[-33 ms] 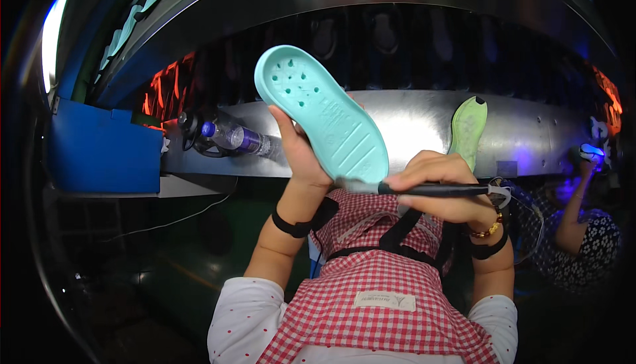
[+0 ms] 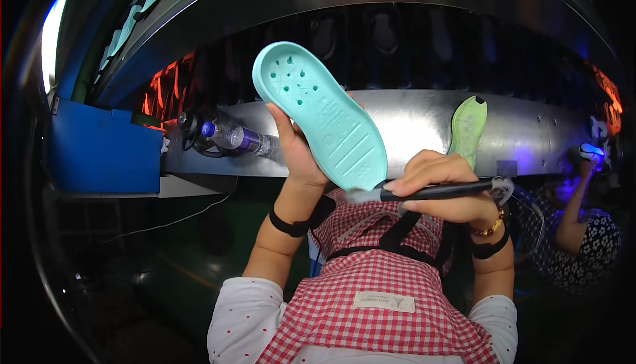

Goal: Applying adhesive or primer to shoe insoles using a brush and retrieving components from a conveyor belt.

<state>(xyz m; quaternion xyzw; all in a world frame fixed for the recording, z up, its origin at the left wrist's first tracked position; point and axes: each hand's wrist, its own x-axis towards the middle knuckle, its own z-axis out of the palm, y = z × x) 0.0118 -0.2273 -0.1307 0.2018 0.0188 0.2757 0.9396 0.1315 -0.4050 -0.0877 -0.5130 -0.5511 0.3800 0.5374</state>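
My left hand grips a turquoise shoe sole by its left edge, thumb along the side and the other fingers hidden behind. The sole is tilted, its wide end with several small holes up and left, its ridged end down toward me. Closed around the black handle of a brush is my right hand. The brush's pale bristles, somewhat blurred, sit just below the sole's lower end; whether they touch it I cannot tell.
A yellow-green sole lies on the metal ledge. At its left are a clear bottle and a black-lidded bottle. Beyond runs a dark conveyor. A blue box stands left; a co-worker is at right.
The sole has shifted slightly up and left with my left hand. The brush's bristles have moved a little right and down along the sole's lower end.
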